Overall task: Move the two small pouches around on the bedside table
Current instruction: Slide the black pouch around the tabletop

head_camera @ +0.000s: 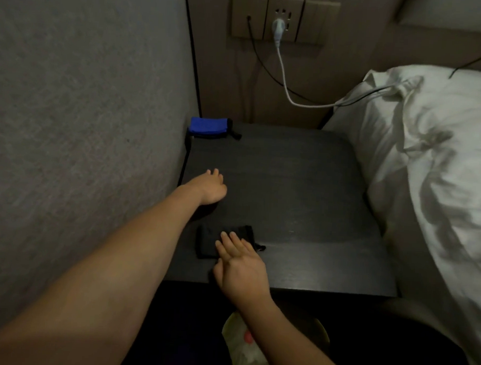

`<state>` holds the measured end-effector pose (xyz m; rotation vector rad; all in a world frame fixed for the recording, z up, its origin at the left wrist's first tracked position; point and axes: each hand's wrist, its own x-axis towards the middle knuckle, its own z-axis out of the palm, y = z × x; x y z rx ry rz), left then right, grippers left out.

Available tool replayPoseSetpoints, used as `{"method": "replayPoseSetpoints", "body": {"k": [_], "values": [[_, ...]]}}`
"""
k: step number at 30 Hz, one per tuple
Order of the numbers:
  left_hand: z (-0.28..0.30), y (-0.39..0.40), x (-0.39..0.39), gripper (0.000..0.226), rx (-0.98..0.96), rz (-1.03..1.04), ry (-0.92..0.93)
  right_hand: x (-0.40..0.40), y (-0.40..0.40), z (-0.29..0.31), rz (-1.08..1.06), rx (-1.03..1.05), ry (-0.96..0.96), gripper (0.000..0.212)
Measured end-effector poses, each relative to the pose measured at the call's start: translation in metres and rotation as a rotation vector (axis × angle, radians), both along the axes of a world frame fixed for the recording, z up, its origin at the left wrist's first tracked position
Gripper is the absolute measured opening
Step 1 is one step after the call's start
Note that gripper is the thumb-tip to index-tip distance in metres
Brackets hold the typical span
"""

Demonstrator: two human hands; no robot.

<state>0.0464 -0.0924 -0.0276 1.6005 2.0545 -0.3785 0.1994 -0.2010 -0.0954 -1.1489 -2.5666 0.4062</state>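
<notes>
A blue pouch [208, 127] with a black cord lies at the far left corner of the dark bedside table [302, 190]. A black pouch [212, 241] lies near the front left edge. My right hand [241, 268] rests with straight fingers on the black pouch's right half. My left hand [210, 188] is stretched out over the table's left side, fingers relaxed and holding nothing, between the two pouches and well short of the blue one.
A grey wall [85, 120] runs close along the table's left side. A bed with a white pillow [441, 163] borders the right. A wall socket [279, 21] holds a white plug, and cables hang behind the table. A bin with a plastic bag [254, 345] stands below the front edge.
</notes>
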Motion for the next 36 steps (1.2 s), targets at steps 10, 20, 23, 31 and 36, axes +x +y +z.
{"method": "replayPoseSetpoints", "body": {"k": [10, 20, 23, 31, 36], "values": [[-0.006, -0.007, 0.001, 0.059, 0.037, 0.054, -0.072, 0.107, 0.043, 0.0, -0.219, 0.136, -0.13, 0.046], [-0.016, -0.027, 0.013, 0.065, 0.118, 0.061, -0.062, 0.162, 0.113, 0.001, -0.456, 0.108, -0.201, 0.031], [-0.018, -0.026, 0.013, 0.065, 0.127, 0.064, -0.064, 0.166, 0.129, 0.0, -0.476, 0.1, -0.19, 0.032], [-0.019, -0.028, 0.013, 0.066, 0.131, 0.035, -0.037, 0.172, 0.161, 0.009, -0.491, 0.061, -0.236, 0.039], [-0.022, -0.034, 0.014, 0.072, 0.149, -0.037, 0.057, 0.169, 0.15, 0.011, -0.513, 0.042, -0.217, 0.059]]}}
